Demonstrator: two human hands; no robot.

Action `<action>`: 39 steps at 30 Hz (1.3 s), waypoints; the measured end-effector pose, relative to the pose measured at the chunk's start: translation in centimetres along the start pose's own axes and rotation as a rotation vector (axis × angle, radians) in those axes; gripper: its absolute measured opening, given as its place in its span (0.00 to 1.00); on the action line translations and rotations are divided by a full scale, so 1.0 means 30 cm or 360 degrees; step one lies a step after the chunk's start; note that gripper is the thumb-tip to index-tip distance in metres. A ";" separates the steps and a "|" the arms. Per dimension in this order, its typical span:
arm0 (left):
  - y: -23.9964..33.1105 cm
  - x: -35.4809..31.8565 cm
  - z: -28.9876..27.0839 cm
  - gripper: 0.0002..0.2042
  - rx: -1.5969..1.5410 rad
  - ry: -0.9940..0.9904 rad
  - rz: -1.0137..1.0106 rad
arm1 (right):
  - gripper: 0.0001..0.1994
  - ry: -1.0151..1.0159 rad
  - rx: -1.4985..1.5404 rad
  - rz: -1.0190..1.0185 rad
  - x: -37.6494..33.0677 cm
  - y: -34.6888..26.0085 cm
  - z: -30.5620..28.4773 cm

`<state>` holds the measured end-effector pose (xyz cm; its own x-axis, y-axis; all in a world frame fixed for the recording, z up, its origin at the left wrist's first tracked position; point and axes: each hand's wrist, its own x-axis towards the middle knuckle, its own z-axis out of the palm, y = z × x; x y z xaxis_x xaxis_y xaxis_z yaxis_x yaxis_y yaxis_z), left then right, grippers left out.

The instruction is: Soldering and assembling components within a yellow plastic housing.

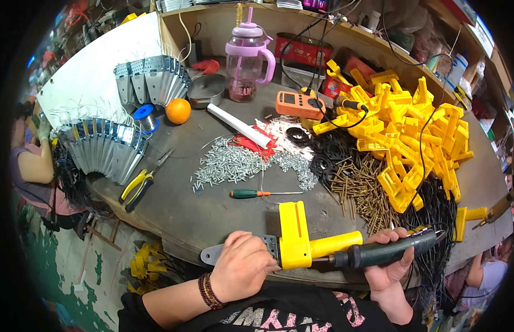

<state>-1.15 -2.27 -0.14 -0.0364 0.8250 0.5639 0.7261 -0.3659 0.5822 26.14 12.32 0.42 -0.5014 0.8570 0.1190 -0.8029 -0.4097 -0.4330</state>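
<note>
Right grip (pixel 387 272) around green screwdriver (pixel 390 252)

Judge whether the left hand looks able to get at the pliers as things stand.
Probably yes, if the left hand first releases the metal plate; nothing seems to block the way to the pliers on the table.

The housing (pixel 295 238) is bright yellow, like the heaped parts (pixel 411 138); the plate (pixel 212 254) is grey and the driver (pixel 390 252) dark green and black. The screwdriver (pixel 244 193) is green and orange, the pliers (pixel 136 187) yellow and black, the spool (pixel 142 112) blue, the meter (pixel 298 105) orange. Long screws (pixel 363 188) look brassy, short screws (pixel 226 164) silver. The shirt (pixel 306 299) is black, printed pink and white.
</note>
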 end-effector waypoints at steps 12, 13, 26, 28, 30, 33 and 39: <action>-0.341 -0.261 -0.550 0.15 0.1779 0.0273 -0.0847 | 0.27 0.0014 0.0004 0.0026 0.001 -0.004 -0.001; -0.374 -0.279 -0.562 0.15 0.1790 0.0271 -0.0852 | 0.27 0.0019 -0.0003 0.0005 -0.001 -0.004 -0.001; -0.465 -0.057 -0.485 0.10 0.0607 0.1289 -0.0336 | 0.26 -0.0076 0.0037 -0.0008 0.010 -0.004 0.008; -0.434 -0.006 -0.459 0.08 -0.0282 0.1478 -0.0417 | 0.26 -0.0048 0.0060 0.0023 0.014 -0.003 0.016; -0.284 0.074 -0.411 0.14 -0.0522 0.1545 -0.0406 | 0.26 -0.0038 0.0055 -0.0007 0.020 0.002 -0.003; -0.078 0.101 -0.319 0.23 -0.0985 0.1085 -0.0344 | 0.26 -0.0015 0.0054 -0.0018 0.004 0.007 0.014; 0.088 0.148 -0.074 0.27 -0.1233 0.0755 -0.0471 | 0.26 0.0009 0.0067 -0.0016 -0.008 0.003 0.017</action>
<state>-0.92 -0.53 5.20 -0.5436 0.7316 0.4114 -0.0072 -0.4942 0.8693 26.04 11.92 0.82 -0.4913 0.8630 0.1180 -0.8209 -0.4135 -0.3938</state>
